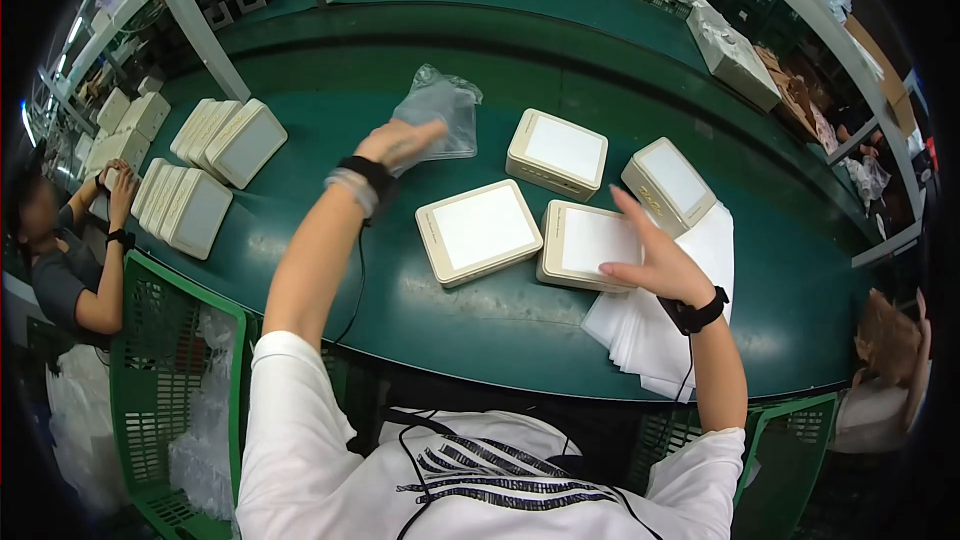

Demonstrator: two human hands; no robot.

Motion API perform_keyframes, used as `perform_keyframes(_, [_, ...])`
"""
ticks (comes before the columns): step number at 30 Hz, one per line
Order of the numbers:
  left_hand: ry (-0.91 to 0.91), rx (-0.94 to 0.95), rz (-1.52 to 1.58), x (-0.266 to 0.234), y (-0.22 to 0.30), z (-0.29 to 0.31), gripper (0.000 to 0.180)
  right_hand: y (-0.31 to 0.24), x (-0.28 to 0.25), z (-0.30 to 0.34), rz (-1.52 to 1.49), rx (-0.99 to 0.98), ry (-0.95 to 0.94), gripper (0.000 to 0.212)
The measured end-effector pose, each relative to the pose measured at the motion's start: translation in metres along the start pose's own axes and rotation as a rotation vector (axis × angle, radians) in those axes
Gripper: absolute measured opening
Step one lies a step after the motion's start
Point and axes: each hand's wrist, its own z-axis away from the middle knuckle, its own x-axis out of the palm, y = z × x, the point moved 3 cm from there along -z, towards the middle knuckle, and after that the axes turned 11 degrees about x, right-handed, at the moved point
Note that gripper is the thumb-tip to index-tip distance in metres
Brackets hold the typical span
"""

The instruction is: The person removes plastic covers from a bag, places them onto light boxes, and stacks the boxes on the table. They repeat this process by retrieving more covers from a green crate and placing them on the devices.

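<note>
My left hand (pixel 403 144) is over a small pile of clear plastic bags (pixel 455 120) on the green bench. One digit stretches out to the right, and the other fingers are partly hidden. My right hand (pixel 662 258) has thumb and fingers spread at the right end of a cream box with a white panel on top (pixel 590 238). Around it lie three similar boxes: one at left (pixel 479 232), one behind (pixel 558 150) and one tilted at right (pixel 672 185). White sheets (pixel 690 310) fan out under the right-hand boxes.
Rows of cream boxes (pixel 190 208) stand at the left, near another person (pixel 75 260) whose hands are on boxes. Green crates (pixel 180 390) stand below the bench edge, one holding clear plastic. Grey metal posts (pixel 195 20) rise at the bench's back. Thin black cables hang from my wristbands.
</note>
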Motion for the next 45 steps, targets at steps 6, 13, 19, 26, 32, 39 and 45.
perform_keyframes(6, [-0.537,0.514,1.677,-0.038,0.024,0.092,0.097,-0.021,-0.017,0.003,-0.367,-0.050,0.167,0.092])
perform_keyframes(13, [-0.880,0.435,2.550,0.035,0.134,0.198,0.094,-0.086,0.033,-0.034,-1.444,-0.484,-0.474,0.115])
perform_keyframes(19, [-0.612,0.400,2.452,0.053,0.143,0.230,0.080,-0.114,0.015,-0.012,-1.380,-0.493,-0.326,0.115])
perform_keyframes(26, [-0.231,0.655,1.973,0.065,0.130,0.238,0.039,-0.100,0.050,0.010,-1.115,-0.488,-0.301,0.087])
perform_keyframes(32, [0.090,0.587,1.895,0.043,0.090,0.266,0.030,-0.087,0.051,0.038,-0.644,-0.020,-0.571,0.083])
perform_keyframes(39, [0.165,0.351,1.295,0.034,0.025,0.344,0.016,-0.138,0.052,0.055,-0.761,-0.094,-0.080,0.055])
perform_keyframes(45, [0.705,-0.227,0.358,-0.040,-0.151,0.446,0.004,-0.083,0.064,0.044,-0.928,0.130,0.049,0.051])
